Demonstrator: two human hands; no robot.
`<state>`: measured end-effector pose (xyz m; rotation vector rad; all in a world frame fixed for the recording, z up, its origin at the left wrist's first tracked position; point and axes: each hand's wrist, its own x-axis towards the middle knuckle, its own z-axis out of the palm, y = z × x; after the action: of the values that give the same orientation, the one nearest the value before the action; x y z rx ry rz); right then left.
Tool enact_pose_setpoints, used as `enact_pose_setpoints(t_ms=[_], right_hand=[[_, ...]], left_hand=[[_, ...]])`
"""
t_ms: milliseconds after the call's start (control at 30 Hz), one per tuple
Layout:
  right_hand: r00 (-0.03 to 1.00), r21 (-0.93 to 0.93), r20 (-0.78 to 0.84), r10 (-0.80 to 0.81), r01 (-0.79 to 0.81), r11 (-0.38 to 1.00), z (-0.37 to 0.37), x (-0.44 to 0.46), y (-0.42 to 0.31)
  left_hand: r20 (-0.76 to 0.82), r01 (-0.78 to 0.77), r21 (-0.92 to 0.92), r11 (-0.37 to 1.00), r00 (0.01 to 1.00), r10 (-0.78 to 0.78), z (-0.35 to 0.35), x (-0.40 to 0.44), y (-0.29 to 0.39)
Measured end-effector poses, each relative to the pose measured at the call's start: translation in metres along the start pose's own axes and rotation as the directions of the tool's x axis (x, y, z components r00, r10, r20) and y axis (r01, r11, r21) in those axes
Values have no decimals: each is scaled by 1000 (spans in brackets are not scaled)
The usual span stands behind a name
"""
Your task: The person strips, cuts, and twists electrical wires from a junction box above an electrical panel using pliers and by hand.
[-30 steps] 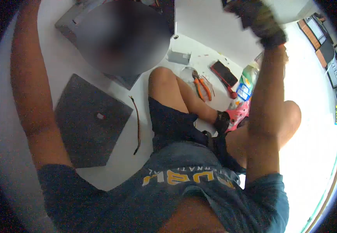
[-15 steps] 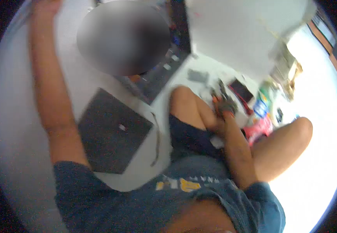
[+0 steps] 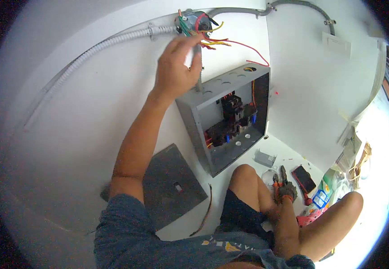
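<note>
My bare left hand [image 3: 176, 67] is raised to the wall, thumb apart from the curved fingers. Its fingertips are at the loose red, yellow and green wires [image 3: 212, 42] that stick out of a round metal junction box [image 3: 199, 22]. Whether they touch the wires is hard to tell. Low by my knee, my right hand [image 3: 287, 191], in a dark glove with an orange cuff, is closed around pliers [image 3: 283, 174]; the handles are mostly hidden in the glove. Below the junction box stands a grey electrical panel box [image 3: 190, 116] with black breakers [image 3: 232, 107] inside.
White flexible conduit [image 3: 100, 47] runs left along the wall, and grey conduit [image 3: 239, 10] goes right. A dark metal cover [image 3: 172, 188] lies at the left. Near my legs are a strip [image 3: 208, 210], a phone [image 3: 304, 178], a small grey box [image 3: 265, 158] and plastic bags [image 3: 321, 199].
My left hand has moved from the upper left to the wires at the junction box. The view has shifted and sharpened. My right hand still holds the pliers low by my knee.
</note>
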<state>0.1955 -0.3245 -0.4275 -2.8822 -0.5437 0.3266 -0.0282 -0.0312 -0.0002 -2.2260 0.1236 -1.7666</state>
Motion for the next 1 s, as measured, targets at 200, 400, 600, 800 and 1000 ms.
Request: enact_pose_setpoints(t_ms=[200,400,600,800,1000], right_hand=[[999,-49,-37,-9,7,999,45,31,16],[998,78,11,67,-68,995,-21,-18,-16],[997,25,-44,61,-60,998,29,18,6],[995,88,29,94,-96,991,-11,-15,-12],[1000,68,-20,5,-3,998,-2,-5,-6]], left_hand=[[104,-24,35,999,994,20,6,-9,-9],[-37,380,-802,460,738,-674,19,-20,-18],[94,434,-869,239,618,-781,15,-24,-33],[-284,83,160,984,958,-35,3,-41,19],[94,82,-26,996,992,-79,31,-28,43]])
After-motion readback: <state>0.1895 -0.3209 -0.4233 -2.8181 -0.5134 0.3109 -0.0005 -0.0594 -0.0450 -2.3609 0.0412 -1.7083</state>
